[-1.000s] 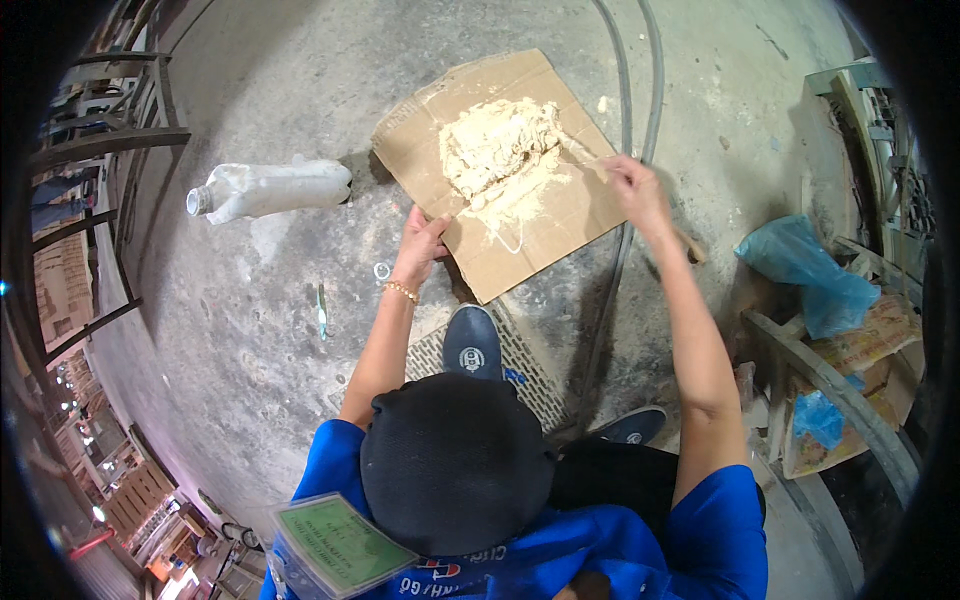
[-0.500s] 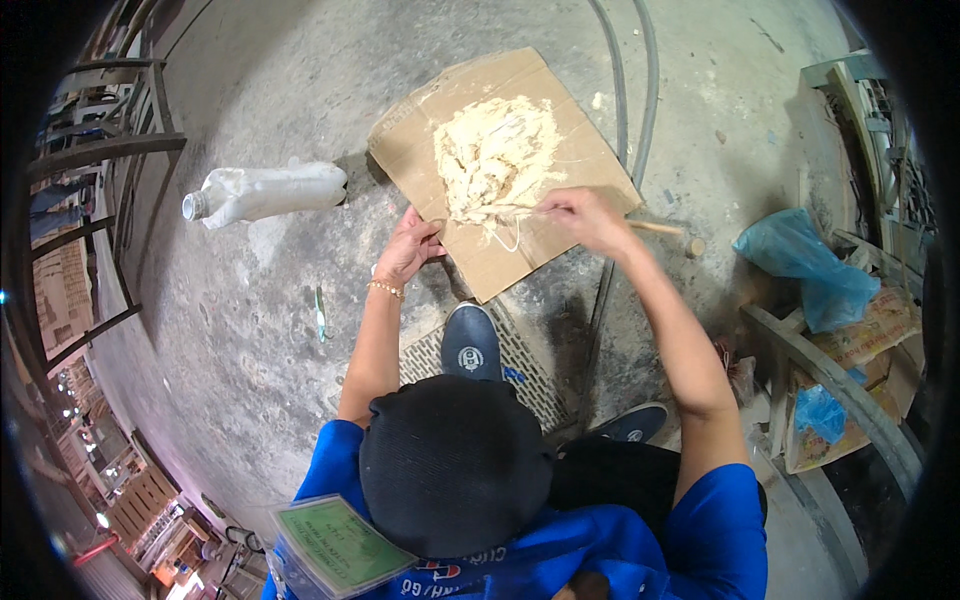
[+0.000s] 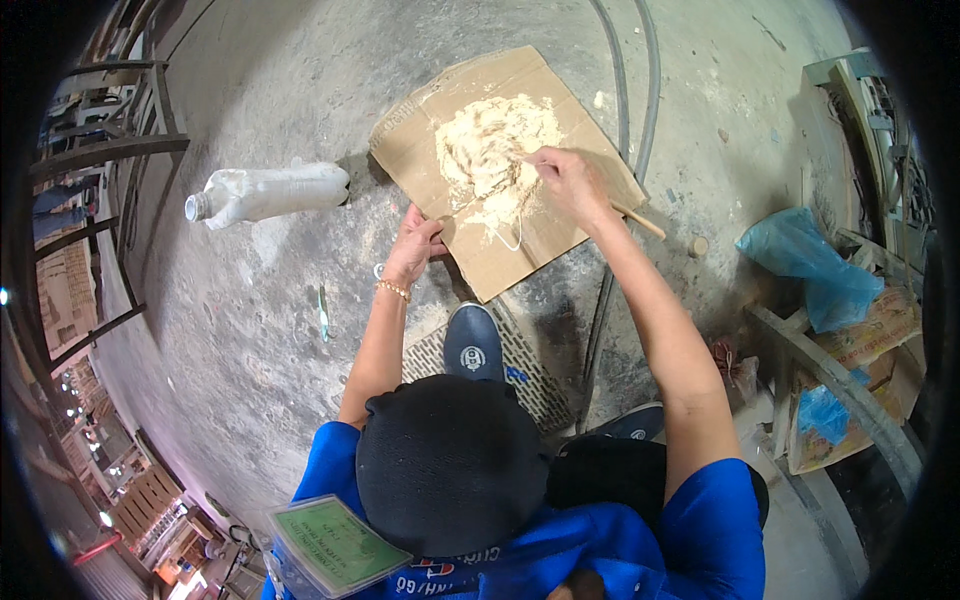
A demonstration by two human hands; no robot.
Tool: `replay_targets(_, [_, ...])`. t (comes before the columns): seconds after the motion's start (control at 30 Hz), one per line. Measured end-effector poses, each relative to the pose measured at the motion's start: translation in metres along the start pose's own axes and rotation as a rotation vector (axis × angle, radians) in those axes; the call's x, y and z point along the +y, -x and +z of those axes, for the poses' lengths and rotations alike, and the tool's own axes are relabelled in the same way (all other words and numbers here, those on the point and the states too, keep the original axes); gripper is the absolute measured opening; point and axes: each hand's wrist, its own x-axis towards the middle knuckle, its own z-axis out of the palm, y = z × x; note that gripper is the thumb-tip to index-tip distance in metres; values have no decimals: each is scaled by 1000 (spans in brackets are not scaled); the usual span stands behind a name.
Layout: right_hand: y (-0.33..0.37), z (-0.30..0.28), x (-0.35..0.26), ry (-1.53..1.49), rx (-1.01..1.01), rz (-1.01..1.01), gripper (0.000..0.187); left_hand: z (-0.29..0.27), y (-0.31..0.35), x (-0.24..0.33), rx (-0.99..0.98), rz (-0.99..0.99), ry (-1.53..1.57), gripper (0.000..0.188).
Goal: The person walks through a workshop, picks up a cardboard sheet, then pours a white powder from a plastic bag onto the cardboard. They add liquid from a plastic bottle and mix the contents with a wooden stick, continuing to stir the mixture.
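A cream-coloured paste with crumbly edges (image 3: 490, 150) is spread on a flat piece of cardboard (image 3: 530, 245) on the floor. My right hand (image 3: 572, 185) is closed round a wooden stick (image 3: 640, 220), whose light end sticks out to the right behind the hand. The stick's working end is blurred in the paste. At the cardboard's near left edge, my left hand (image 3: 418, 245) pinches the board between thumb and fingers. A thin white string (image 3: 515, 240) curls out of the paste onto the board.
A white-stained plastic bottle (image 3: 270, 193) lies to the left. Two dark hoses or cables (image 3: 648, 90) run past the board's right side. Blue plastic bags (image 3: 810, 265) and wooden frames are at the right. A metal grate (image 3: 535, 375) lies by my shoe (image 3: 472, 343).
My right hand has moved up and slightly left with the stick, and the paste under it is smeared by motion. My left hand stays on the cardboard's edge.
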Motion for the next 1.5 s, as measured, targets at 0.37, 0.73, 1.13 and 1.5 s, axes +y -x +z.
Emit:
replay_targets(0.37, [8,-73,35,123,-268,75,16,1,-2,-2,-11,8,12,44])
replay_targets(0.73, [15,-59,60,-188,-497,96,16,-4,-1,2,22,-19,-1,42])
replay_targets(1.13, [7,-86,67,-99,26,-14,18,-1,0,-2,15,-2,19,42])
replay_targets(1.5, [50,7,40,188,203,-175,17,-7,-1,-3,26,-17,-8,45])
